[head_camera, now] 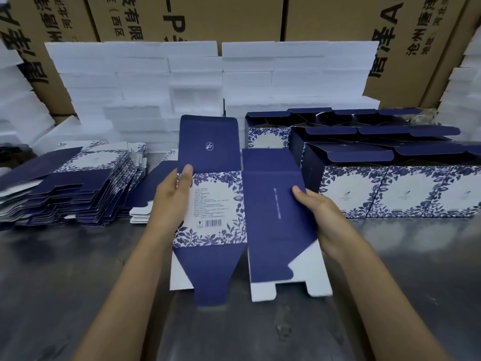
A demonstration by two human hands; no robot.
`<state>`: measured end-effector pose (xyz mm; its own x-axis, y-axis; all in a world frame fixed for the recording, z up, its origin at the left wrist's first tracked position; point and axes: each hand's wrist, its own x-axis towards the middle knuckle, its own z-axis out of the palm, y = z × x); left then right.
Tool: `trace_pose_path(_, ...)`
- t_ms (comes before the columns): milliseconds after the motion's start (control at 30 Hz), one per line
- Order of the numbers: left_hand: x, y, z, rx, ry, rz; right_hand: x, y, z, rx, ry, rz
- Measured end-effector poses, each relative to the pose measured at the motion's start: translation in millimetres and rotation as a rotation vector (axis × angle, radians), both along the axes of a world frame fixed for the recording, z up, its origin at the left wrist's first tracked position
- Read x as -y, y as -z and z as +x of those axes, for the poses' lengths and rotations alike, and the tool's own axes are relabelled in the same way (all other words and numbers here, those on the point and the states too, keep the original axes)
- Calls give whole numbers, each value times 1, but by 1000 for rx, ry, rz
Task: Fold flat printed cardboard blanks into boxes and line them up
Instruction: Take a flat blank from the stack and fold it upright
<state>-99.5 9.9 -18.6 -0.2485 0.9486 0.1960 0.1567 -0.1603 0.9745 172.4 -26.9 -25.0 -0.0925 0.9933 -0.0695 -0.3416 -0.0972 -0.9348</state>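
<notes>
Both forearms reach in from the near edge toward a half-opened blank (234,212) held above the grey, dull-sheened table (78,282). On the blank's left edge, the left hand (174,199) grips with the thumb laid over the printed face and the other fingers hidden behind. At the right edge, the right hand (316,212) pinches the plain navy side panel, thumb on top, fingers curled beneath.

Smooth printed card makes up the blank, white on its unprinted side. Its long axis runs near to far. The left panel carries a white field with small text and a barcode inside a blue leaf border. A rounded navy lid flap with a small emblem points away at the far end, and a tapered navy tab and notched white-backed flaps point toward the camera.

To the left lies a slumped, fanned stack of flat blanks (70,183), with a smaller pile (140,212) just beside it. To the right stand folded boxes (390,188) in rows, side by side, tops open and navy lid flaps raised. Behind them rise stacks of white foam trays (156,74), matte and blocky, and farther back, brown corrugated cartons (234,19) printed with black characters.
</notes>
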Motion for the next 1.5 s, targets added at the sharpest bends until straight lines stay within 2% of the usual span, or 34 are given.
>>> trace_pose_path(167, 3, -3, 3, 157, -44, -1, 4, -1, 2, 103, -42, 40)
trace_pose_path(300, 4, -1, 10, 107, 14, -48, 1, -2, -2, 86, 61, 79)
trace_pose_path(400, 3, 0, 12, -14, -14, -28, 0, -3, 2, 22, -14, 11)
trace_pose_path(500, -1, 2, 9, 10, -72, -25, 0, -2, 6, -42, -123, 40)
trace_pose_path(633, -3, 8, 11, -19, -118, -36, 1, -4, 9, -45, -63, 86)
trace_pose_path(733, -2, 10, 14, -42, 15, -62, 2, -7, 12, -104, -14, 77)
trace_pose_path(867, 6, 8, 23, -60, 356, -96, 4, -11, 15, -178, 45, 64)
trace_pose_path(967, 14, 7, 33, -217, 591, -97, 6, -14, 14, -203, 28, 120)
trace_pose_path(1067, 16, 8, 39, -206, 688, -14, 9, -13, 8, -169, -40, 139)
trace_pose_path(1167, 18, 7, 43, -121, 585, 72, 6, -10, -2, -68, -58, 97)
trace_pose_path(1333, 21, -2, 39, -37, 362, 199, 2, -9, -13, 85, -160, 158)
trace_pose_path(1500, 28, -5, 48, 7, 374, 177, 5, -2, -23, 224, -134, 266)
